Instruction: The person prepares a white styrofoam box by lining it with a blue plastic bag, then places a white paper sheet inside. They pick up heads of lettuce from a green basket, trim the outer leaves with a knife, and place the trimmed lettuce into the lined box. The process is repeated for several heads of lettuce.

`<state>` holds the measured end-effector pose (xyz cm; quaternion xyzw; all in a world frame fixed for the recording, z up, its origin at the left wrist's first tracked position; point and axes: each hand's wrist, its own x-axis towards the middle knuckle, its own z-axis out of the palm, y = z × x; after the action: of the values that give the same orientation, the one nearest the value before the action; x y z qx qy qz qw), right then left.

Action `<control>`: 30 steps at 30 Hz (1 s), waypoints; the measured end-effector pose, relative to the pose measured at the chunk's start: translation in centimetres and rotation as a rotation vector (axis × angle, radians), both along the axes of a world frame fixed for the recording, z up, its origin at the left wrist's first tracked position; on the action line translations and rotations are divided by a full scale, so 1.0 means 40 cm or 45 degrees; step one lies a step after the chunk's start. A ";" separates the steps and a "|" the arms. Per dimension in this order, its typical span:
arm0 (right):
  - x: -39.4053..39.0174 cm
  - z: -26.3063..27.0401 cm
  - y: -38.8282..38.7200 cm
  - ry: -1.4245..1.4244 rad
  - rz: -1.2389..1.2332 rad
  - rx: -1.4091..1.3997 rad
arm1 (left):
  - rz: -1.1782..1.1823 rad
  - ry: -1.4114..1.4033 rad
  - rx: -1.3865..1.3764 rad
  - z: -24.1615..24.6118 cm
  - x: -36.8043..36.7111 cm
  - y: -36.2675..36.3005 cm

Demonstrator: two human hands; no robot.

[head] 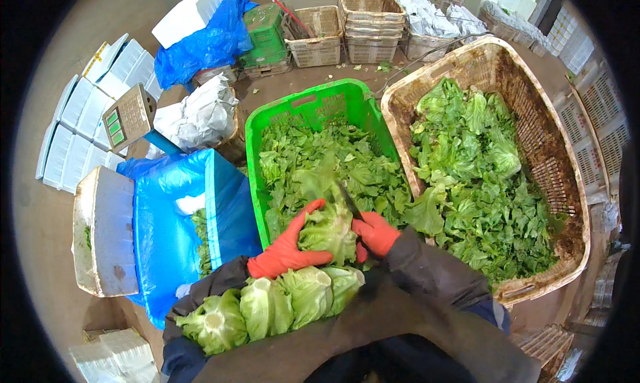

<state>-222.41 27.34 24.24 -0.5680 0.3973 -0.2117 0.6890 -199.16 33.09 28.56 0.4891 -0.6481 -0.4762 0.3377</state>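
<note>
My left hand [292,248], in a red rubber glove, grips a head of lettuce [330,233] above the near part of a green plastic crate [253,168] full of loose leaves. In my right hand [376,235], also gloved in red, is a knife [350,201] with a dark blade, held against the lettuce at its upper right. A blurred leaf [325,178] is just above the blade. Several trimmed lettuce heads [267,305] lie in a row along my left forearm against my body, some with pale cut stems showing.
At right stands a large dirty white crate [555,108] holding lettuce heads and leaves. A box lined with blue plastic [165,233] is at left, below a digital scale display [129,117]. Farther off are white foam boxes [75,153], stacked crates [372,38] and a green crate [265,35].
</note>
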 end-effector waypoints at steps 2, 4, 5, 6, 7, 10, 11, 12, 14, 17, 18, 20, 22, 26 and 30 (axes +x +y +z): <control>-0.042 -0.013 -0.025 0.633 0.065 -0.865 | 0.047 0.573 0.777 -0.017 0.001 0.012; -0.100 -0.009 -0.062 0.808 0.247 -1.095 | 0.121 0.510 0.745 -0.037 0.006 0.021; -0.134 0.007 -0.085 0.799 0.357 -1.282 | 0.128 0.468 0.753 -0.047 0.009 0.025; -0.151 0.028 -0.101 0.909 0.475 -1.184 | -0.012 0.691 0.636 -0.055 0.011 0.026; -0.157 0.057 -0.114 0.914 0.535 -1.185 | -0.025 0.609 0.675 -0.060 0.012 0.025; -0.151 0.186 -0.147 1.047 0.360 -0.657 | -0.076 0.500 0.553 -0.068 0.006 0.009; -0.142 0.224 -0.137 0.957 0.164 -0.370 | -0.063 0.386 0.368 -0.070 0.001 0.001; -0.124 0.252 -0.124 0.887 -0.063 -0.121 | -0.008 0.310 0.146 -0.073 -0.006 -0.004; -0.073 0.268 -0.076 0.435 0.066 0.136 | 0.196 0.474 0.261 -0.080 -0.018 -0.012; -0.006 0.203 -0.022 0.052 -0.086 0.057 | 0.287 0.315 -0.170 -0.095 -0.024 -0.016; 0.004 0.173 -0.018 0.000 -0.171 -0.157 | 0.292 0.298 -0.158 -0.099 -0.024 -0.015; -0.022 0.128 -0.037 -0.063 -0.190 -0.694 | 0.297 0.223 -0.166 -0.104 -0.020 -0.014; -0.089 0.120 -0.080 -0.034 -0.032 -0.570 | 0.400 0.327 0.058 -0.104 -0.016 -0.016; -0.221 0.199 -0.149 0.313 0.106 -0.518 | 0.609 -0.199 -0.422 -0.081 -0.026 -0.019; -0.182 0.243 -0.149 0.029 0.823 -0.333 | 0.062 -0.151 -0.246 -0.037 -0.053 -0.022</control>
<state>-229.70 21.36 33.96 -0.7503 0.1741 -0.0252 0.6372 -201.29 32.22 27.09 0.4971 -0.6978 -0.3734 0.3557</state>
